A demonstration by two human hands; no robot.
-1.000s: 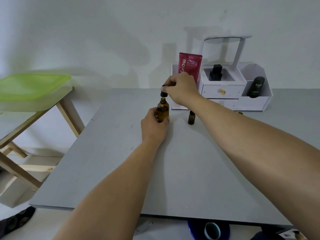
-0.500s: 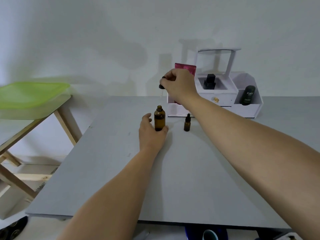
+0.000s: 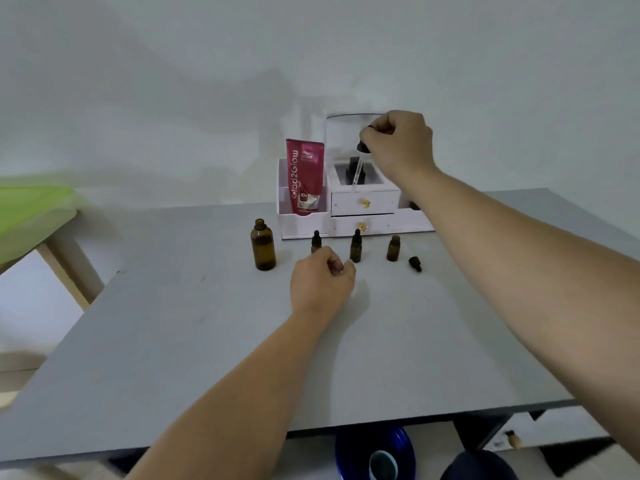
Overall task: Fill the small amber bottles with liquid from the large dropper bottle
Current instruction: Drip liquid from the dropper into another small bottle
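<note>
Small bottle [image 3: 316, 239] half behind left hand [image 3: 320, 282], green tray [image 3: 31, 209] cropped left

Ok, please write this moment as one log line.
right hand: holds dropper in air | left hand: fingers curled | large bottle: open | one small bottle: uncapped
</note>
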